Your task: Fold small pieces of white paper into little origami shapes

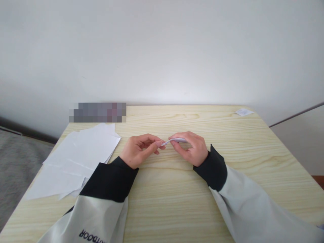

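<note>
Between my two hands, above the middle of the table, is a small folded piece of white paper (178, 139), seen nearly edge-on. My left hand (143, 148) pinches its left end between thumb and fingers. The right end lies in my right hand (191, 146), with the thumb below and the fingers over it. Part of the paper is hidden by the right fingers, so its full shape does not show.
Several loose white sheets (83, 148) lie overlapping on the left of the wooden table (167, 202). Behind them is a blurred-out dark object (97, 112). A small folded white paper (244, 112) rests near the far right corner. A white wall (162, 50) borders the back edge.
</note>
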`<state>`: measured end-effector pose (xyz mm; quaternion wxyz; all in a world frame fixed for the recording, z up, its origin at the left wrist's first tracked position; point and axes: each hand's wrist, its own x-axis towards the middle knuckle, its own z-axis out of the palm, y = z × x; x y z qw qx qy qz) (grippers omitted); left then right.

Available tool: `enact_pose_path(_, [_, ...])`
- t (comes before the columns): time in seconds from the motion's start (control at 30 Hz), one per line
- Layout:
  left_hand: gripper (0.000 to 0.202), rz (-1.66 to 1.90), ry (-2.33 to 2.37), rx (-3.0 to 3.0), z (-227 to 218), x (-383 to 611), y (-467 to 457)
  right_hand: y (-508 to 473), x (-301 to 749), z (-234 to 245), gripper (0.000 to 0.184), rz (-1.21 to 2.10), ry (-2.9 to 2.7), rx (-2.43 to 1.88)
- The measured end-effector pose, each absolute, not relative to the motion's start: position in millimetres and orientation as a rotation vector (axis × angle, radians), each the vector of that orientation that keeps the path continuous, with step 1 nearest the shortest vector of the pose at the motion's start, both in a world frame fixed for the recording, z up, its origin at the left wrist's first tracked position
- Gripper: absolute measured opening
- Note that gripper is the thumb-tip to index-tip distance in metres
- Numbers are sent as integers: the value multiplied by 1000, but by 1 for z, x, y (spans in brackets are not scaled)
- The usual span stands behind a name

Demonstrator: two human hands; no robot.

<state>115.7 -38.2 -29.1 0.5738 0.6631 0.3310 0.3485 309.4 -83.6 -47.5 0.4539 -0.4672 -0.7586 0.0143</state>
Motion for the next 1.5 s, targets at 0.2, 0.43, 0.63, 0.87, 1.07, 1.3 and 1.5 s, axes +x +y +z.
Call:
enact_pose_path(0.2, [20,719,737,1524,-26,113,-34,-79,314,-50,7,62,-1962,-1009])
enact_pose_path(0.43, [19,602,731,1578,-27,111,-29,-76,315,-54,5,-21,-1999,-926])
enact_pose_path(0.63, [18,588,739,1599,-25,111,-29,-78,316,-53,5,-75,-2031,-932])
enact_pose_path(0.87, [16,539,753,1651,-27,109,-28,-80,316,-51,5,-58,-2045,-965])
enact_pose_path(1.07, [21,441,777,1686,-32,107,-28,-80,314,-51,8,-45,-2030,-967])
enact_pose_path(1.3, [24,370,824,1780,-33,109,-29,-79,312,-51,10,-19,-2046,-926])
enact_pose_path(1.5, [23,477,849,2186,-34,109,-33,-79,312,-53,13,-10,-2056,-976])
